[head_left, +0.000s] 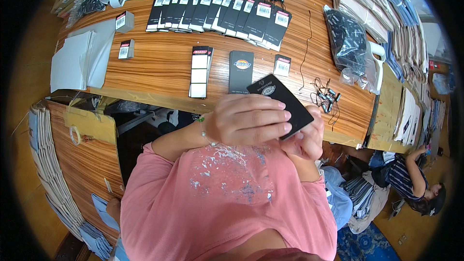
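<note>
Just past the table's front edge, a black hang tag [285, 104] with an oval logo is tilted between my hands. My left hand [251, 118] lies over it, fingers stretched across its face. Beneath its lower right end, my right hand [311, 137] grips the tag; part of that grip is hidden. Close behind lies a pile of black hang tags [240, 70] with a coloured oval logo. To its left is a stack of long black-and-white label cards [198, 75]. A small stack of barcode labels [282, 65] sits on the right.
Overlapping finished tags [217, 12] with black cords line the table's back. Loose cords [327, 97] and a plastic bag [345, 43] are at right. Two small label stacks [124, 21] and white sheets [72, 60] lie left. Folded garments [362, 5] surround the table; another person [411, 179] works lower right.
</note>
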A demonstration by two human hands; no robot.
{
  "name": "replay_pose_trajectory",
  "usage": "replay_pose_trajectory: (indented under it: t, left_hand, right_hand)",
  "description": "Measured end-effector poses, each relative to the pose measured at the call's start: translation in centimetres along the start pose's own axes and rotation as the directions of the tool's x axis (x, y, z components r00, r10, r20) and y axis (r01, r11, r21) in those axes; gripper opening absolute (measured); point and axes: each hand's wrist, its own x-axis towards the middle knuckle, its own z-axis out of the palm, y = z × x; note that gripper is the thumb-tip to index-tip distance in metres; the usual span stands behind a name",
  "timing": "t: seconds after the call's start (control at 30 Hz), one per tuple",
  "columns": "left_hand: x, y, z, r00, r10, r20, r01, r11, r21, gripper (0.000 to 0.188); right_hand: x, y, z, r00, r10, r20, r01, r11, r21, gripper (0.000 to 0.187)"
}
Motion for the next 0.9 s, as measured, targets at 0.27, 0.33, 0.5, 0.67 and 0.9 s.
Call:
replay_pose_trajectory:
  t: [0.27,0.33,0.5,0.67,0.9]
  left_hand:
    - [-0.1,-0.6,1.3,0.876,-0.48,-0.042,0.473,0.873,-0.122,0.026]
    - [-0.1,-0.6,1.4,0.875,-0.483,-0.047,0.475,0.872,-0.115,0.029]
    - [-0.2,-0.4,1.5,0.824,-0.567,-0.012,0.56,0.817,-0.14,0.028]
    - [-0.3,-0.9,1.9,0.891,-0.454,-0.001,0.454,0.89,-0.033,0.028]
    - [-0.1,-0.9,1.5,0.922,-0.384,0.044,0.384,0.923,0.006,0.03]
  right_hand:
    - [0.7,0.6,2.4,0.824,0.559,-0.095,-0.539,0.823,0.178,0.02]
    - [0.9,0.7,2.2,0.82,0.568,-0.07,-0.555,0.82,0.141,0.02]
    - [1.5,0.7,1.8,0.86,0.509,0.016,-0.509,0.86,-0.03,0.022]
    - [1.3,0.6,2.0,0.794,0.607,0.017,-0.607,0.794,0.008,0.02]
    - [0.7,1.5,0.9,0.427,0.858,0.285,-0.733,0.144,0.665,0.024]
